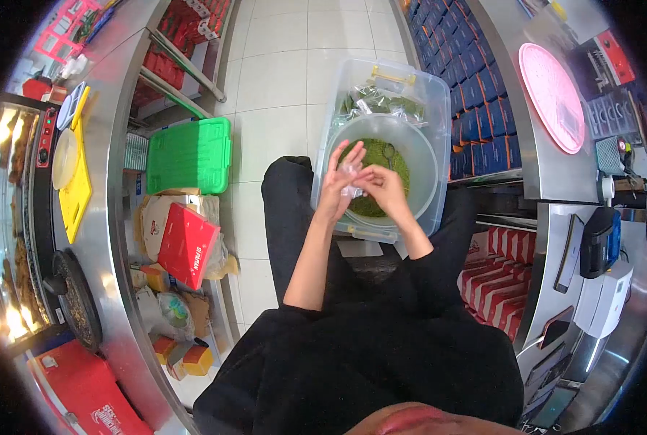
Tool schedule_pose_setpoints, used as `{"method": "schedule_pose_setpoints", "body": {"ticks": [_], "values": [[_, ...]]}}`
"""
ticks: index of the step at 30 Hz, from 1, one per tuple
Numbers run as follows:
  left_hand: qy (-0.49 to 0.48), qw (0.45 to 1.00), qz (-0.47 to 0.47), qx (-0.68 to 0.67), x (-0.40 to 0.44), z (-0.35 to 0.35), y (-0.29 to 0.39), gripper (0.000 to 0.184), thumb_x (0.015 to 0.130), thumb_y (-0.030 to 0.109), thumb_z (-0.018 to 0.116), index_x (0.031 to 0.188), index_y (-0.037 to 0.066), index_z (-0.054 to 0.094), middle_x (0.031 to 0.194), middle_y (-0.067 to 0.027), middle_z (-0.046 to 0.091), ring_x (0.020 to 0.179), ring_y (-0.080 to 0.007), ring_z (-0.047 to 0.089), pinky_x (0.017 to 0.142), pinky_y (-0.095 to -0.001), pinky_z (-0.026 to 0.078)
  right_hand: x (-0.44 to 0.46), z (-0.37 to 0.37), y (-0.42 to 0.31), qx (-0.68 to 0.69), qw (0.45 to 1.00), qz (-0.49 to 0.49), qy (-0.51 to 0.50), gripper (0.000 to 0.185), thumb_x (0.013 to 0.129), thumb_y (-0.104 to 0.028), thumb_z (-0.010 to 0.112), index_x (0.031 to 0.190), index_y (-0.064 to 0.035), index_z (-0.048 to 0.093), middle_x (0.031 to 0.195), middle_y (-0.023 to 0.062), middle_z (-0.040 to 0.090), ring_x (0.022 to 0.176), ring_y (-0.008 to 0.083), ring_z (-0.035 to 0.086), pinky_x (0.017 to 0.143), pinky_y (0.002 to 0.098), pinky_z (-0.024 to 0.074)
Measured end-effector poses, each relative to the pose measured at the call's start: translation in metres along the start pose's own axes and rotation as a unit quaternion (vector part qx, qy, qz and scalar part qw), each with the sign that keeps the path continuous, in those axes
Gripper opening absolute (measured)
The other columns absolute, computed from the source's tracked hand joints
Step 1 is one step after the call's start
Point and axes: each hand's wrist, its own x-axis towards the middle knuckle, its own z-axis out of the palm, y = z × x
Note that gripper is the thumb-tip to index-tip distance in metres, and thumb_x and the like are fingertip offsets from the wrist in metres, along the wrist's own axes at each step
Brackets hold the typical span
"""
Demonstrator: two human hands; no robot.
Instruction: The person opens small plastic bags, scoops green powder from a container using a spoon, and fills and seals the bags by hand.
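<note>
A small clear plastic bag lies across my left hand, whose palm is turned up with the fingers partly spread. The thumb and fingers of my right hand pinch the bag from the right. Both hands hover over a round translucent tub of loose green crumbs. A dark-handled utensil stands in the crumbs, its lower end hidden. Behind the tub are several clear packets with green contents. Tub and packets sit in a large clear plastic bin between my knees.
Steel counters run along both sides; the left one holds a yellow board. A green lidded box and red box stand on the left. Blue boxes are stacked at right, below a pink round tray.
</note>
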Motion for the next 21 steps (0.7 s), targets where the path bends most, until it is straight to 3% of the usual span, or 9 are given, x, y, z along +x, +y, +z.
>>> {"method": "schedule_pose_setpoints", "body": {"ticks": [1, 4, 5, 9, 11, 14, 15, 17, 21], "values": [[0.028, 0.999, -0.025, -0.002, -0.003, 0.002, 0.000, 0.068, 0.095, 0.021, 0.059, 0.152, 0.012, 0.024, 0.153, -0.0202, 0.035, 0.139, -0.0329, 0.040, 0.110, -0.0469, 0.040, -0.005, 0.001, 0.005, 0.085, 0.996, 0.032, 0.020, 0.012, 0.089, -0.007, 0.071, 0.099, -0.0012, 0.068, 0.082, 0.0045, 0.068, 0.071, 0.0105, 0.062, 0.063, 0.0258, 0.0503], [0.018, 0.993, -0.092, -0.067, -0.004, -0.009, -0.002, 0.061, 0.101, 0.034, 0.052, 0.152, 0.011, 0.026, 0.145, -0.0169, 0.045, 0.128, -0.0290, 0.050, 0.105, -0.0453, 0.045, -0.007, -0.007, 0.000, 0.179, 0.981, 0.045, 0.060, 0.007, 0.090, -0.006, 0.069, 0.096, -0.0018, 0.068, 0.082, 0.0024, 0.067, 0.072, 0.0078, 0.061, 0.062, 0.0223, 0.0485], [-0.001, 0.996, -0.087, 0.004, -0.005, -0.011, -0.005, 0.056, 0.103, 0.040, 0.046, 0.149, 0.011, 0.032, 0.137, -0.0129, 0.051, 0.119, -0.0247, 0.056, 0.099, -0.0455, 0.048, -0.009, -0.007, -0.006, 0.188, 0.979, 0.046, 0.065, 0.008, 0.091, -0.010, 0.070, 0.095, -0.0038, 0.066, 0.077, -0.0001, 0.064, 0.068, 0.0062, 0.057, 0.061, 0.0208, 0.0462], [0.045, 0.986, -0.146, -0.065, -0.004, -0.016, -0.013, 0.045, 0.102, 0.030, 0.052, 0.142, 0.010, 0.044, 0.128, -0.0092, 0.057, 0.113, -0.0213, 0.059, 0.093, -0.0429, 0.051, -0.012, -0.016, -0.005, 0.203, 0.976, 0.028, 0.071, 0.005, 0.091, -0.009, 0.069, 0.092, -0.0048, 0.067, 0.078, -0.0006, 0.063, 0.068, 0.0057, 0.056, 0.058, 0.0208, 0.0429], [0.067, 0.987, -0.144, 0.003, -0.005, -0.035, -0.022, 0.030, 0.096, 0.013, 0.064, 0.124, 0.006, 0.059, 0.113, -0.0048, 0.066, 0.102, -0.0146, 0.063, 0.089, -0.0343, 0.053, -0.012, -0.022, -0.004, 0.217, 0.969, 0.034, 0.110, 0.005, 0.091, -0.011, 0.069, 0.091, -0.0069, 0.066, 0.075, -0.0023, 0.060, 0.066, 0.0047, 0.053, 0.055, 0.0208, 0.0392], [0.127, 0.972, -0.142, 0.137, -0.007, -0.025, -0.011, 0.020, 0.089, 0.002, 0.069, 0.109, 0.003, 0.065, 0.097, -0.0026, 0.068, 0.089, -0.0116, 0.065, 0.082, -0.0279, 0.054, -0.012, -0.032, 0.010, 0.143, 0.983, 0.028, 0.115, 0.005, 0.091, -0.008, 0.068, 0.092, -0.0048, 0.064, 0.076, -0.0003, 0.060, 0.066, 0.0060, 0.053, 0.055, 0.0232, 0.0401], [0.124, 0.972, -0.144, 0.138, -0.007, -0.023, -0.012, 0.020, 0.089, 0.002, 0.069, 0.109, 0.003, 0.065, 0.097, -0.0026, 0.068, 0.089, -0.0116, 0.065, 0.082, -0.0279, 0.054, -0.015, -0.030, 0.004, 0.144, 0.982, 0.028, 0.118, 0.005, 0.091, -0.008, 0.068, 0.092, -0.0048, 0.064, 0.076, -0.0003, 0.060, 0.066, 0.0060, 0.053, 0.055, 0.0232, 0.0401], [0.089, 0.941, -0.091, 0.314, -0.007, -0.021, -0.016, 0.015, 0.088, 0.007, 0.073, 0.102, 0.005, 0.067, 0.092, -0.0022, 0.068, 0.085, -0.0105, 0.065, 0.078, -0.0255, 0.053, -0.024, -0.018, -0.017, -0.145, 0.935, -0.086, 0.311, 0.005, 0.090, -0.004, 0.067, 0.093, -0.0029, 0.063, 0.079, 0.0050, 0.060, 0.065, 0.0106, 0.055, 0.057, 0.0257, 0.0422], [0.082, 0.956, -0.062, 0.274, -0.007, -0.014, -0.035, 0.012, 0.091, 0.008, 0.071, 0.101, 0.003, 0.067, 0.091, -0.0018, 0.066, 0.081, -0.0089, 0.062, 0.073, -0.0235, 0.051, -0.031, -0.007, 0.002, -0.125, 0.960, -0.112, 0.226, 0.009, 0.086, -0.003, 0.069, 0.092, -0.0028, 0.062, 0.080, 0.0111, 0.060, 0.068, 0.0197, 0.060, 0.062, 0.0302, 0.0471]]}}
